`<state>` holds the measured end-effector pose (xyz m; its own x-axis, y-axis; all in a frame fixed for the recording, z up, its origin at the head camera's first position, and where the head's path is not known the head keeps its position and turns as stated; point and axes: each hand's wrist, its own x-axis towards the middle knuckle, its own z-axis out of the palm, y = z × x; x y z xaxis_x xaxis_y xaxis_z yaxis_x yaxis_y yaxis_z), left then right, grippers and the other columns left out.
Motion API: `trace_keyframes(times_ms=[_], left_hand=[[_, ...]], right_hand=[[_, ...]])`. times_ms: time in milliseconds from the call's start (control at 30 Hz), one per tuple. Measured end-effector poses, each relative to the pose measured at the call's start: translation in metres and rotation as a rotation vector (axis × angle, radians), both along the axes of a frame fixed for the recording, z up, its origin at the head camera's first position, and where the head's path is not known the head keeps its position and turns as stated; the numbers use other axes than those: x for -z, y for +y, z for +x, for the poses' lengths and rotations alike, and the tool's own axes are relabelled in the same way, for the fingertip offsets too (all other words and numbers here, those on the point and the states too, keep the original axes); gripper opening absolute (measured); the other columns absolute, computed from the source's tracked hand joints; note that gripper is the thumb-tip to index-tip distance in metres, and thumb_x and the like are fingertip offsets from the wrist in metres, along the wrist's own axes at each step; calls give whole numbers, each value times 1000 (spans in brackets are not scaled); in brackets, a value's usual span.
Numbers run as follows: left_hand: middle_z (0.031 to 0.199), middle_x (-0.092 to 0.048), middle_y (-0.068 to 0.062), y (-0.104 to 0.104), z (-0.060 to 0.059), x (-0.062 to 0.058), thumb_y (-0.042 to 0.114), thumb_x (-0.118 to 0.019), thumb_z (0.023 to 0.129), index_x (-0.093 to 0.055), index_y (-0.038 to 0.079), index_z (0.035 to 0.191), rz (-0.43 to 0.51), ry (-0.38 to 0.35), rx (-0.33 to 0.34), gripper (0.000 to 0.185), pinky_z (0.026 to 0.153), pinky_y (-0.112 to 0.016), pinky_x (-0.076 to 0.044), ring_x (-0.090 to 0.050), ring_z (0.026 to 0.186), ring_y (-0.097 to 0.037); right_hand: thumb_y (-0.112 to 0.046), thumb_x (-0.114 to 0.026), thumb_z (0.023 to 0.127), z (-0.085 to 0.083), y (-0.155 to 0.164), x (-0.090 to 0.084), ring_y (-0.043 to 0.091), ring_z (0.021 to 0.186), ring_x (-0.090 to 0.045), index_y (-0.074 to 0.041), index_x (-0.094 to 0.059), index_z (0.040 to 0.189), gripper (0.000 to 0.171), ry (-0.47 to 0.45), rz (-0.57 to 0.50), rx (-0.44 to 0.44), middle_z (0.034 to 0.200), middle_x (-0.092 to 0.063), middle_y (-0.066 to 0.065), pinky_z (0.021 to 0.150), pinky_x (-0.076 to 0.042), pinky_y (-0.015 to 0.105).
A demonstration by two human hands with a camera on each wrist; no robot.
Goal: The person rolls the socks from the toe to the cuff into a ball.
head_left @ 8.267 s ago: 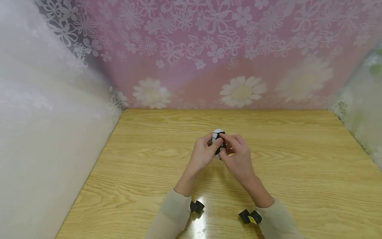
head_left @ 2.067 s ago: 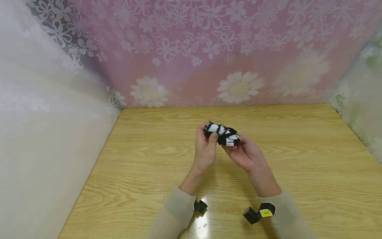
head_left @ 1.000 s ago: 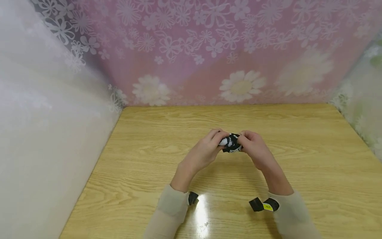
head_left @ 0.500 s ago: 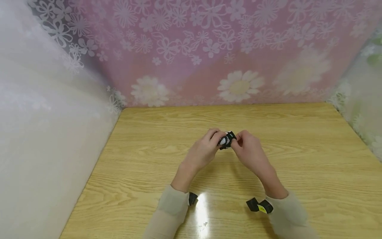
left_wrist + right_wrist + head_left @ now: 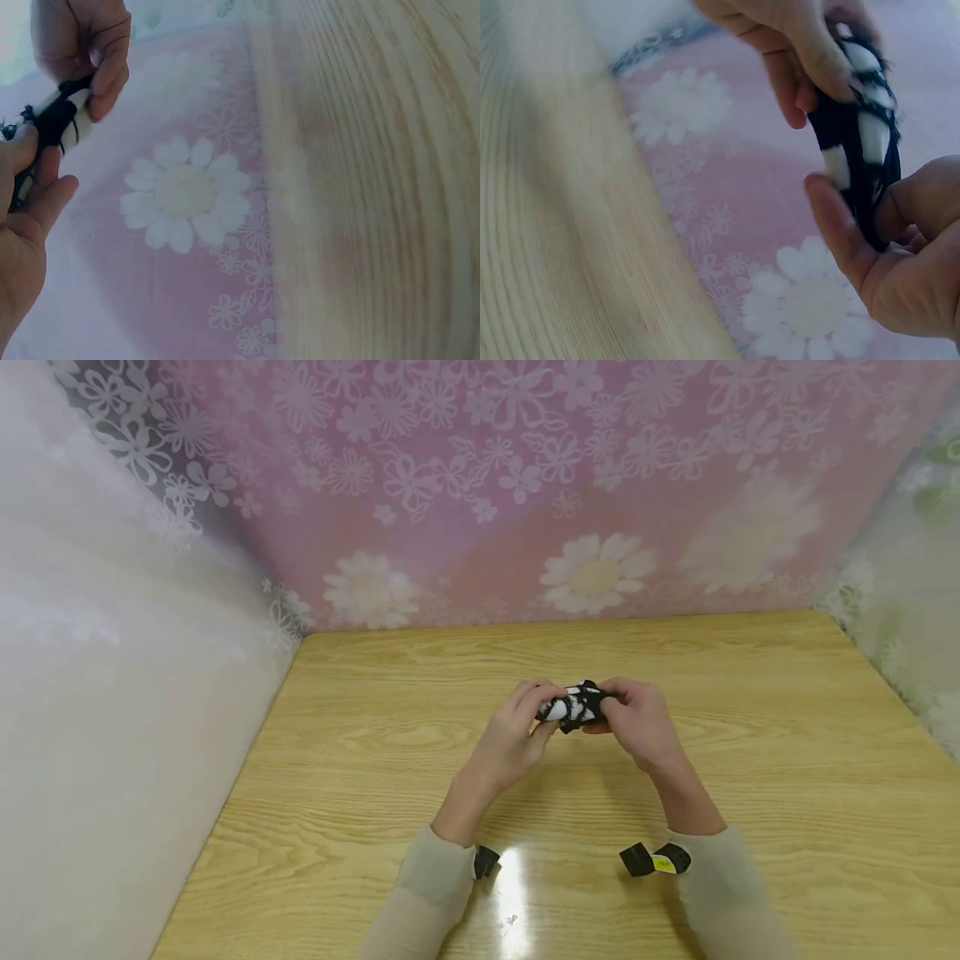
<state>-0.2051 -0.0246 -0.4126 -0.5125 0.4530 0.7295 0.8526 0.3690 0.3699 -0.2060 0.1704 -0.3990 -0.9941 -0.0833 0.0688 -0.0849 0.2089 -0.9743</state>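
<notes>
A small black-and-white striped cloth bundle (image 5: pixel 576 706) hangs between both hands above the middle of the wooden table (image 5: pixel 750 760). My left hand (image 5: pixel 542 703) pinches its left end with thumb and fingers. My right hand (image 5: pixel 609 700) grips the right end, fingers curled over it. In the left wrist view the bundle (image 5: pixel 58 124) sits between the left hand (image 5: pixel 30 187) below and the right hand (image 5: pixel 94 71) above. The right wrist view shows the bundle (image 5: pixel 862 142) held by the right hand (image 5: pixel 855 217), with the left hand (image 5: pixel 810 67) on its top.
A pink flowered backdrop (image 5: pixel 525 485) closes off the far edge of the table, a white drape (image 5: pixel 112 693) stands along the left side and a pale flowered one (image 5: pixel 900 610) along the right. Black wrist straps (image 5: pixel 652 860) sit at both sleeves.
The bundle, stretched wide between the hands two seconds ago, has been gathered tighter. Since half a second ago the right hand has turned over its end and both hands rose slightly.
</notes>
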Motion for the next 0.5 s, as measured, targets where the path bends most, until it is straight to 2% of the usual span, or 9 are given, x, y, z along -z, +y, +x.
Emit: trace_keyframes(times_ms=[133, 233, 300, 400, 500], left_hand=[[116, -59, -21, -2, -2, 3, -11, -67, 88, -54, -5, 119, 190, -130, 120, 34, 87, -20, -53, -63, 106, -28], [116, -59, -22, -3, -3, 6, -11, -67, 88, -52, -5, 120, 248, -194, 171, 36, 85, -24, -55, -65, 107, -30], [116, -59, -23, -4, -3, 6, -10, -67, 88, -51, -5, 122, 248, -227, 186, 37, 85, -24, -56, -65, 106, -30], [118, -60, -23, -5, -3, 4, -9, -67, 89, -50, -5, 123, 206, -247, 194, 39, 86, -22, -55, -66, 106, -30], [118, -60, -24, -5, -2, 1, -8, -67, 89, -49, -6, 124, 159, -242, 202, 40, 89, -21, -53, -65, 107, -31]], right_hand=[[5, -42, 100, -3, 6, 1, 10, 76, -69, 3, -67, 90, 27, -132, -365, -106, 96, -65, 9, 65, -58, 24], [-3, -43, 105, -4, 9, 3, 9, 71, -65, -9, -72, 83, 37, -274, -596, -218, 88, -67, 1, 61, -56, 21], [-8, -41, 107, -5, 11, 5, 10, 72, -63, -9, -74, 87, 39, -351, -709, -299, 88, -66, 2, 62, -55, 20], [-8, -34, 108, -6, 12, 8, 14, 78, -61, -4, -73, 98, 40, -442, -912, -430, 95, -65, 6, 68, -55, 23], [-2, -39, 105, -5, 12, 9, 22, 86, -60, 3, -66, 104, 27, -524, -1093, -491, 101, -61, 13, 75, -56, 29]])
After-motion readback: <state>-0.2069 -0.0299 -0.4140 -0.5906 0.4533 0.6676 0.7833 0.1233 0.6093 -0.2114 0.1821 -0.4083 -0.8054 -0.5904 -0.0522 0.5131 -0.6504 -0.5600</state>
